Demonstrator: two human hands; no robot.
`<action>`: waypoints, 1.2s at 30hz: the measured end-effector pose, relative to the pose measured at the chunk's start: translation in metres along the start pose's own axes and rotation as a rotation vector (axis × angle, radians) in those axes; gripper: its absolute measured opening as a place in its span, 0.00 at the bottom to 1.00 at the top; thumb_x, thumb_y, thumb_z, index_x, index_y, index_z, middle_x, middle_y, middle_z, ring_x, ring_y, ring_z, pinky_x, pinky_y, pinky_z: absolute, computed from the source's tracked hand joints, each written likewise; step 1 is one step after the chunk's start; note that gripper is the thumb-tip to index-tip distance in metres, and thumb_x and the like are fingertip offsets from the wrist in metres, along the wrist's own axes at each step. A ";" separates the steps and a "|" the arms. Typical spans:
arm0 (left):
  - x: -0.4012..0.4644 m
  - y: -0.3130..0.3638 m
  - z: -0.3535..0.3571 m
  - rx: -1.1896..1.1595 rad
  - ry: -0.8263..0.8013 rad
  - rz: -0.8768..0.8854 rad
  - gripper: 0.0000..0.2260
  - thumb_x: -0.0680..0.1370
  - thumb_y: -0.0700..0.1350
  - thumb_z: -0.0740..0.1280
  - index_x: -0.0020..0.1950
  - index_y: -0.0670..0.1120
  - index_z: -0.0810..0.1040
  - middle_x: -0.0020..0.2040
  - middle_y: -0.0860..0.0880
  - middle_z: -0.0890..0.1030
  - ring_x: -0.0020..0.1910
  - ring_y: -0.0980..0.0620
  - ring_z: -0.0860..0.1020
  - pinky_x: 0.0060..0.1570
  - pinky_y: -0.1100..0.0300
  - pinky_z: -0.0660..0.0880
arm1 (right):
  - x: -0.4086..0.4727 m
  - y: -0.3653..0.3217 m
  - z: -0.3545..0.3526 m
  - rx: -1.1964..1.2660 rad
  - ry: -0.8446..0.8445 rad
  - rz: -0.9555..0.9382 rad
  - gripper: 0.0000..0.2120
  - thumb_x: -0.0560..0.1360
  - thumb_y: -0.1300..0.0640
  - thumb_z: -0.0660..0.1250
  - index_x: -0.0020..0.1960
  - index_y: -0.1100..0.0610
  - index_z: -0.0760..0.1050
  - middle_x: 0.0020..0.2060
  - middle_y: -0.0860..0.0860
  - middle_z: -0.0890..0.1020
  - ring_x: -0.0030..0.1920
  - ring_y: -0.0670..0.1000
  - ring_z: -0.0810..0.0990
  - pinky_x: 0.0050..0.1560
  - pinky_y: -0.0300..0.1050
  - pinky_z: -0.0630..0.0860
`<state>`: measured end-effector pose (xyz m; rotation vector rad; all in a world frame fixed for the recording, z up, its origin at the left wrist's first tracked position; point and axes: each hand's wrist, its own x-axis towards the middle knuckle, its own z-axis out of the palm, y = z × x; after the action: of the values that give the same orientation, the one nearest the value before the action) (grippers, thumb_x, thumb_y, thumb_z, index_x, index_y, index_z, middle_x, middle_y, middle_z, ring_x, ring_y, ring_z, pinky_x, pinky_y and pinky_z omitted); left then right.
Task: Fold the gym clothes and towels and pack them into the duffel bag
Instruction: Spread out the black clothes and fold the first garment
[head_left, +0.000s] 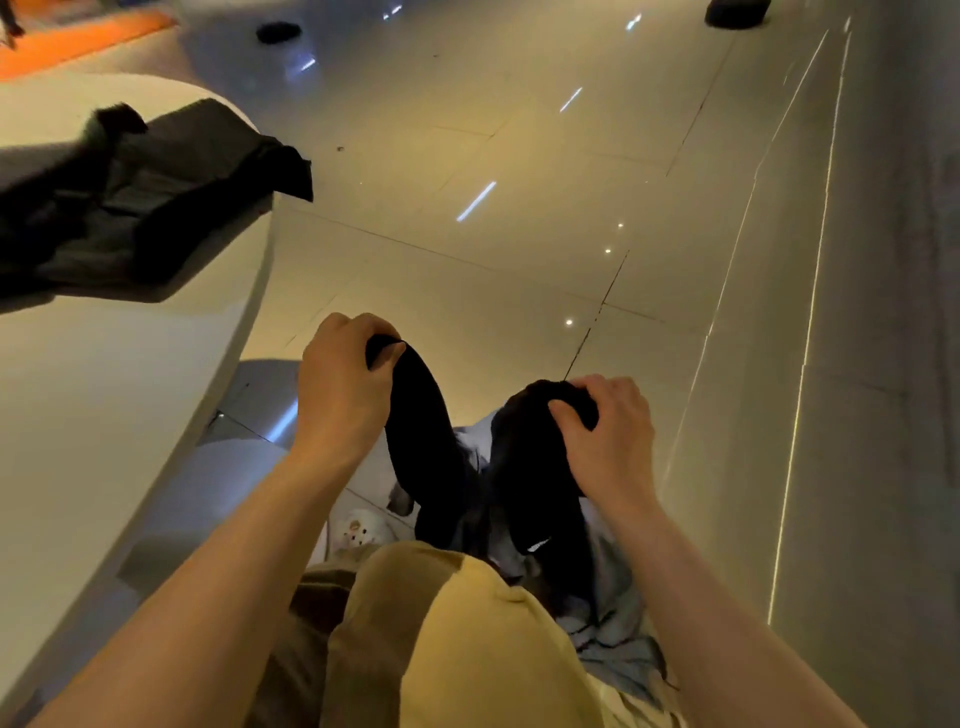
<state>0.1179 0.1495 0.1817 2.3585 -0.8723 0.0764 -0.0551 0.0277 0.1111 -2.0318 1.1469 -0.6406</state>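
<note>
You've got the black garment (441, 441) held up off your lap, left hand (340, 384) pinching one top corner between thumb and curled fingers, right hand (608, 431) bunched around the other top edge, so both hands are closed on cloth, neither free. It hangs in two drooping lobes with slack between, lower part resting on the pale blue cloth (608, 613) on your lap. Looks like you're at the spread-out stage before the first fold: I'd pull the hands apart until the top edge goes taut, give it a shake so the lobes drop flat, then check the right hand is on an actual corner or seam and not a wad, it's gripping more fabric than the left. The white curved table (156, 415) sits just beside your left forearm, its edge running close past the elbow, so widening leftward is tight; open floor (571, 208) ahead and to your right gives far more room, so bias the spread that way. The dark fabric heap (135, 202) lies on the table top, overhanging the edge, can't tell if that's the duffel or more clothes, so confirm before packing
</note>
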 end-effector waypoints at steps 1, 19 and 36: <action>0.000 0.007 -0.006 -0.010 0.012 0.018 0.07 0.79 0.42 0.65 0.53 0.43 0.81 0.50 0.45 0.76 0.45 0.49 0.72 0.46 0.59 0.65 | 0.003 -0.012 -0.012 0.032 0.038 -0.024 0.09 0.76 0.53 0.66 0.55 0.54 0.76 0.50 0.47 0.69 0.56 0.50 0.69 0.60 0.47 0.65; 0.028 0.125 -0.137 -0.182 0.248 0.385 0.05 0.76 0.42 0.69 0.50 0.45 0.83 0.47 0.46 0.81 0.47 0.46 0.78 0.50 0.53 0.76 | -0.003 -0.116 -0.147 0.358 0.282 -0.202 0.04 0.79 0.55 0.62 0.52 0.50 0.68 0.41 0.36 0.72 0.40 0.36 0.71 0.34 0.23 0.65; 0.066 0.063 -0.395 -0.023 0.685 0.283 0.07 0.77 0.43 0.68 0.53 0.46 0.82 0.53 0.44 0.81 0.54 0.45 0.76 0.48 0.61 0.66 | -0.014 -0.377 -0.140 0.470 0.227 -0.683 0.03 0.81 0.58 0.60 0.54 0.53 0.67 0.48 0.49 0.75 0.48 0.48 0.73 0.44 0.32 0.70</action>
<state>0.1908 0.2991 0.5509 1.9515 -0.8287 0.9201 0.0367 0.1274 0.4905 -1.9330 0.3216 -1.3592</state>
